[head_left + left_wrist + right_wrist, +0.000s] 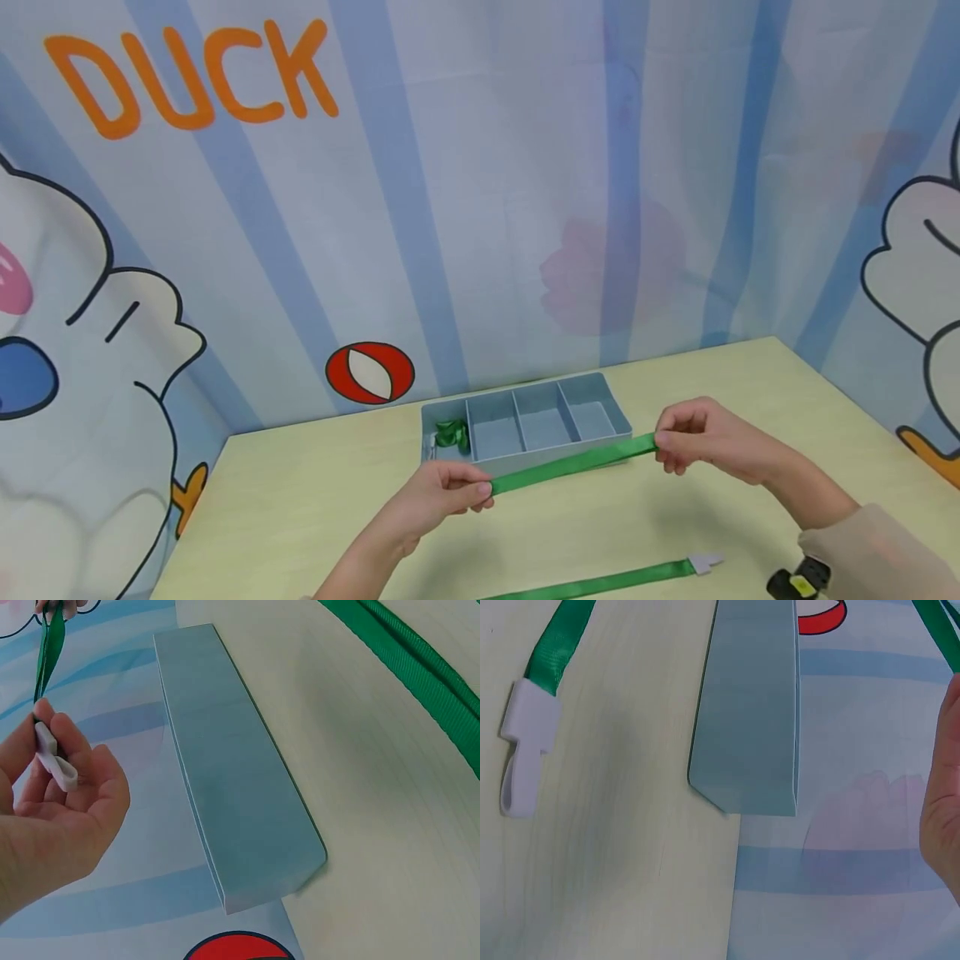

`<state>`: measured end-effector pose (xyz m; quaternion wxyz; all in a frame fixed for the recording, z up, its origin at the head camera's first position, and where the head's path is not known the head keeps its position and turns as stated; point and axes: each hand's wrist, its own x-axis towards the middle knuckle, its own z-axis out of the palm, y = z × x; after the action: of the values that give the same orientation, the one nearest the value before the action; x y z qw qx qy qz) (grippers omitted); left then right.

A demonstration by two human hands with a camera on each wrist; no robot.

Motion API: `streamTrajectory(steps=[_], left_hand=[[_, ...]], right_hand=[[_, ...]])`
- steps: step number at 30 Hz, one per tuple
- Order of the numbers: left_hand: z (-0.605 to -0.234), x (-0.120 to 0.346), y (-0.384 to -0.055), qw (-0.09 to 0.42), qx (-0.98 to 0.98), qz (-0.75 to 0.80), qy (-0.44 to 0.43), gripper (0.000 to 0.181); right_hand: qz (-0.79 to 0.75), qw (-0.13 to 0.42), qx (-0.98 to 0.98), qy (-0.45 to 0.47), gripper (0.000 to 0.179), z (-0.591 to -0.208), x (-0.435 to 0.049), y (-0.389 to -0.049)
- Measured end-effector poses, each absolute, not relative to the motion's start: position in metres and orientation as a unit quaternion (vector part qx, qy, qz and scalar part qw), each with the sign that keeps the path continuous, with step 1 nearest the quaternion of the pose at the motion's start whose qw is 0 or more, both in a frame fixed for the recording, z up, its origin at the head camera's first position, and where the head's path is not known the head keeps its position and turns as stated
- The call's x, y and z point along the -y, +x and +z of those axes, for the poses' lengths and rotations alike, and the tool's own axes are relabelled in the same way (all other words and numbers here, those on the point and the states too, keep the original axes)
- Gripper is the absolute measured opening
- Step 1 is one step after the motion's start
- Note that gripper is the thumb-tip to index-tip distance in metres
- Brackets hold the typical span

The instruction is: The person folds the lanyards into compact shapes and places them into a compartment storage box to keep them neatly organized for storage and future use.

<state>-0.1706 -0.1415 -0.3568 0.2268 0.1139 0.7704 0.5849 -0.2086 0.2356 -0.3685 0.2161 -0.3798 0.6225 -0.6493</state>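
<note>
Inspected from inside the room; in the head view, the left hand (450,492) stands at six o'clock and the right hand (705,437) at four. Each has thumb and forefinger pressed together on a green strap (573,465), which spans the two at five o'clock, drawn fairly straight and rising toward the right hand. Behind it sits a blue-grey tray (517,462) of four compartments, on a pale table (322,483); the compartment at its nine o'clock end contains a green bundle (452,436). Between five and six o'clock, nearer the viewer, a second green strap (592,585) lies on the table, ending in a white clip (703,563). In the left wrist view, the left hand is at nine o'clock, its thumb and fingertips closed on the strap, with another white clip (56,757) at the fingers; the thumb area hides whether clip and strap join. The right hand shows partly toward eleven o'clock, at the strap's upper part. The tray's plain outer wall fills the middle. In the right wrist view, only part of the right hand enters at three o'clock, with the strap above it; I cannot tell its grip from there. The table's white clip lies between nine and ten o'clock, the tray at twelve.
</note>
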Motion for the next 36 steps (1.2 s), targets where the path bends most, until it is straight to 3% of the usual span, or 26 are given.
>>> streamTrajectory(steps=[8, 14, 23, 36], left_hand=[[-0.36, 0.144, -0.17, 0.227, -0.76, 0.598, 0.114, 0.026], [-0.361, 0.143, -0.171, 0.223, -0.757, 0.603, 0.119, 0.026], [-0.366, 0.138, -0.168, 0.229, -0.744, 0.615, 0.125, 0.026], [-0.378, 0.125, -0.172, 0.227, -0.764, 0.602, 0.04, 0.022]], right_hand=[[-0.659, 0.198, -0.631, -0.357, 0.029, -0.366, -0.234, -0.207], [-0.63, 0.168, -0.709, -0.27, 0.021, -0.361, -0.232, -0.205], [-0.585, 0.177, -0.768, -0.191, 0.019, -0.365, -0.23, -0.204], [-0.576, 0.178, -0.785, -0.143, 0.016, -0.369, -0.225, -0.205]])
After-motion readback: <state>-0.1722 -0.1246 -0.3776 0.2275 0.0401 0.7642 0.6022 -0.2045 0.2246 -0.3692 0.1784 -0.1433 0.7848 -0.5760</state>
